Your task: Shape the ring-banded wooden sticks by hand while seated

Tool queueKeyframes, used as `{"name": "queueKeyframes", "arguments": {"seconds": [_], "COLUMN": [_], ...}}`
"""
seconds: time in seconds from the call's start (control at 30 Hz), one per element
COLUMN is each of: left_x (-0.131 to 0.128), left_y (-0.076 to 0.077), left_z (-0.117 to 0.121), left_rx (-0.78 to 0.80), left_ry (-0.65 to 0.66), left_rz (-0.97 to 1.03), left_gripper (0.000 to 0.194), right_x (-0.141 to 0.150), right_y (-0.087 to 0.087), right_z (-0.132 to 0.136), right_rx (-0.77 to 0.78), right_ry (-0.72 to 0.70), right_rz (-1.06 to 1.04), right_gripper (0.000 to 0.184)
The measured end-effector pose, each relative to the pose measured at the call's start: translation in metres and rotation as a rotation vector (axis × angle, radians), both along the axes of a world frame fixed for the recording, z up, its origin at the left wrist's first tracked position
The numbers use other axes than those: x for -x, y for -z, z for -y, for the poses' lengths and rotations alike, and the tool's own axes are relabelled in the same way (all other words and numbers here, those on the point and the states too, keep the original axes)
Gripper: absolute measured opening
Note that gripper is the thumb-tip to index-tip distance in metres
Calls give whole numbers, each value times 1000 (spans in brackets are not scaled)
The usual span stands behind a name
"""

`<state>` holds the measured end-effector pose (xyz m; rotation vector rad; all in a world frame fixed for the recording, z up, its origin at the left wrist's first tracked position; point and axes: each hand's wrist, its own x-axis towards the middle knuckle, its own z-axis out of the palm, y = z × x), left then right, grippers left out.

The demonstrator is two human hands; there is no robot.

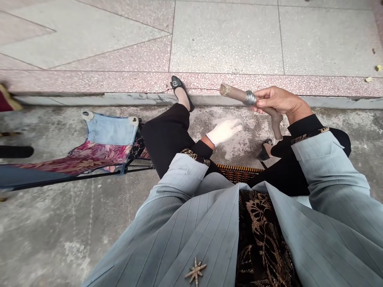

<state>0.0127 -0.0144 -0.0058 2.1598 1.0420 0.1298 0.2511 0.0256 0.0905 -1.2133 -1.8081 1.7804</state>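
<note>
My right hand (pixel 271 99) is closed around a brownish stick (pixel 233 93) with a blunt, pale end pointing left. Silvery wire (pixel 250 98) is wound in a tight coil round the stick, and my thumb and fingertips press beside it. Beyond my hand, the stick seems to bend down toward my right foot. In a white glove, my left hand (pixel 225 130) hangs lower, between my knees, its fingers stretched out and slightly blurred. Nothing shows in it, and it is apart from the stick.
A folding chair (pixel 109 129) with blue and floral fabric stands at left. Ahead, a raised tiled step (pixel 224 40) has a pink edge. My black shoes (pixel 181 89) rest by the step and on the concrete. A woven wicker edge (pixel 239 172) shows beneath me.
</note>
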Motion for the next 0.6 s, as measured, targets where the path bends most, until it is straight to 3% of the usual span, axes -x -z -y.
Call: {"name": "queueKeyframes", "arguments": {"seconds": [0.17, 0.3, 0.47, 0.53, 0.6], "left_x": [-6, -7, -5, -2, 1], "left_y": [2, -1, -7, -7, -5], "left_z": [8, 10, 10, 8, 5], "left_rx": [-70, -125, -216, -274, -320], "left_ry": [95, 131, 108, 96, 84], "left_rz": [-105, -157, -269, -279, -264], "left_gripper": [37, 40, 41, 39, 38], "right_x": [2, 7, 17, 19, 20], "right_y": [15, 28, 40, 45, 46], "right_z": [-4, -8, -9, -6, -2], "right_rx": [-11, -76, -222, -171, -10], "right_ry": [163, 158, -124, -308, -513], "right_rz": [186, 448, 877, 928, 845], "right_gripper": [25, 26, 24, 20, 20]}}
